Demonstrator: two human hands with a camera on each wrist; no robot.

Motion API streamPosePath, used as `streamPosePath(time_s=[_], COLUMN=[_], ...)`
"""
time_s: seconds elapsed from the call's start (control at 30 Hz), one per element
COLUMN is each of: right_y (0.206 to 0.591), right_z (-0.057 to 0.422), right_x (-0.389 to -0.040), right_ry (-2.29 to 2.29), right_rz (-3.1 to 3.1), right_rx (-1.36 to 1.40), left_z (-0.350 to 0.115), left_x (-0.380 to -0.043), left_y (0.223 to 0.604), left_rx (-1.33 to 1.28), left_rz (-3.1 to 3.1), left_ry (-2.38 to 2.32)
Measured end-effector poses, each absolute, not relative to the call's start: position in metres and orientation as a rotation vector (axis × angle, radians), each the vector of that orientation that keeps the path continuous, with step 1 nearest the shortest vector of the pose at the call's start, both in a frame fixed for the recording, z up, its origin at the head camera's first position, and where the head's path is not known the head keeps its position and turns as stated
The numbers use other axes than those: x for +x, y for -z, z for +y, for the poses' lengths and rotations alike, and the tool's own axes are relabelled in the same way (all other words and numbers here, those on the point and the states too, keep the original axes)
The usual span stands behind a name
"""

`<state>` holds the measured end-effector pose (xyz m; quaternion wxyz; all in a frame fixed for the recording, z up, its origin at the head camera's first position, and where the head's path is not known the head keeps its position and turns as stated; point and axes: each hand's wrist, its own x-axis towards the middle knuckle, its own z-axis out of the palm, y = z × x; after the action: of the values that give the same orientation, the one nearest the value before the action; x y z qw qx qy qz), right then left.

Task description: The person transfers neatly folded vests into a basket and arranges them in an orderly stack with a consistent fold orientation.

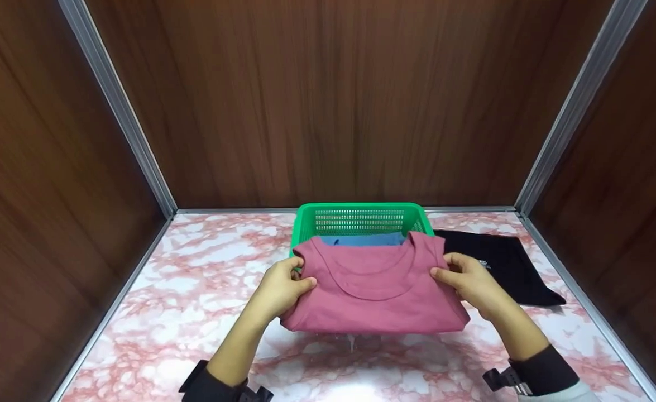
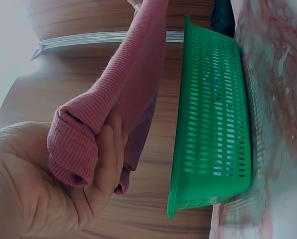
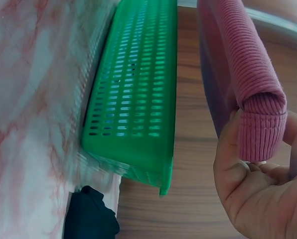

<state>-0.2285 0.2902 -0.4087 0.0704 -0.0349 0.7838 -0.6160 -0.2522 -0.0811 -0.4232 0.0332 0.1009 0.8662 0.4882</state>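
Observation:
A folded pink tank top (image 1: 372,312), ribbed in the wrist views, is held up above the table between both hands. My left hand (image 1: 280,287) pinches its left side near the shoulder, thumb in front. On the opposite side my right hand (image 1: 467,279) grips it the same way. In the left wrist view, the fingers of the left hand (image 2: 34,184) curl round the rolled edge. Behind the top stands a green slotted basket (image 1: 304,223), its front hidden in the head view. Folded blue cloth (image 1: 361,240) lies inside it.
A black garment (image 1: 506,268) lies flat on the table to the right of the basket. The table (image 1: 194,312) has a pink and white marbled surface. Wood-grain panels (image 1: 333,111) with metal edging enclose it at the back and both sides.

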Motion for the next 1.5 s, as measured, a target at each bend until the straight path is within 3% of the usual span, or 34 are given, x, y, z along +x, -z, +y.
streamPosePath(time_s=[1.23,1.5], right_y=[0.402,0.42], right_z=[0.286,0.295], right_x=[-0.26,-0.278], right_ry=[1.717,1.691], right_rz=[2.57,2.617], right_rx=[-0.153,-0.149], left_z=[-0.08,-0.078], left_x=[-0.292,-0.298], left_y=[0.425,0.427], left_rx=[0.348,0.335], left_rz=[2.744,2.729], left_ry=[-1.478,-1.472])
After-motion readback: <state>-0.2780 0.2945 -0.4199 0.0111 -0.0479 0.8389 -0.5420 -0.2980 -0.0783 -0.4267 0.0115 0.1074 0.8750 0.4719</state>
